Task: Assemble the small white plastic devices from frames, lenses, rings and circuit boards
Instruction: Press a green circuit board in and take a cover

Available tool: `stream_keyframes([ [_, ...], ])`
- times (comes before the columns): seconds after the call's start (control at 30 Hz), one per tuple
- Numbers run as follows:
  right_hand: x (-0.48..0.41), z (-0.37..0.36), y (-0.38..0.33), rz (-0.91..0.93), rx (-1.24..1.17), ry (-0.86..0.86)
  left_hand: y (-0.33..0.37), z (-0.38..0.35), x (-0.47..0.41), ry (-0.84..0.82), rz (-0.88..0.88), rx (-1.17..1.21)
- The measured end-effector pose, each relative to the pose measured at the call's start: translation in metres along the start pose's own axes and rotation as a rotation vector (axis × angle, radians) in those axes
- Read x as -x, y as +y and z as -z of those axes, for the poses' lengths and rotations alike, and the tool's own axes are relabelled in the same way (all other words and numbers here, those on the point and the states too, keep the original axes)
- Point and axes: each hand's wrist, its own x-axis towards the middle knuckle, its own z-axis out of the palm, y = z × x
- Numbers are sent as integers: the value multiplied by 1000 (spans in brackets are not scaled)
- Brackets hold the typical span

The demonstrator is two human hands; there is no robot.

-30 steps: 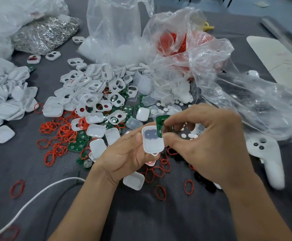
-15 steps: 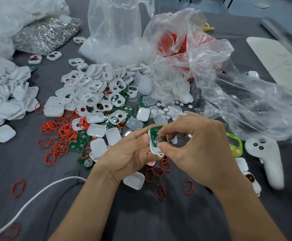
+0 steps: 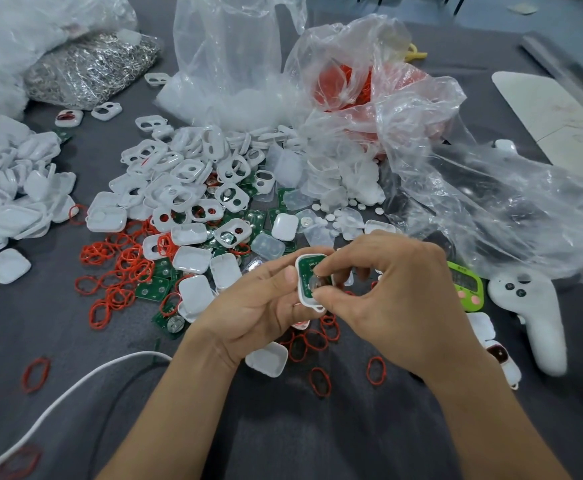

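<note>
Since a second ago the small green circuit board (image 3: 308, 271) has gone from being pinched above the white plastic shell (image 3: 304, 296) to lying inside it, and the right hand (image 3: 394, 299) has shifted from carrying the board to pressing on it. The left hand (image 3: 262, 306) is closed around the shell's left edge, thumb along its rim, holding it tilted toward the camera above the near middle of the dark grey table (image 3: 283, 427). The right hand's thumb and forefinger are pinched onto the board's face, where a small round silvery part shows just below the fingertip; whether that is a lens or a button dome is too small to tell.

The step in hand looks like seating the board in the shell. The next move likely calls for firm, even pressure so the board sits flat, then a reach for a matching piece: the loose red rubber rings (image 3: 319, 341) lie just near the hands, and the heap of white plastic frames with two openings (image 3: 186, 174) sits further off to the left. A green timer (image 3: 465, 287) and a white handheld controller (image 3: 529, 313) rest to the right.
</note>
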Motion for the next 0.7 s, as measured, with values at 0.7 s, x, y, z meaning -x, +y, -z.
stream_keyframes([
  [0.7,3,-6,-1,-13,35,48,0,-1,-2,15,-4,48],
])
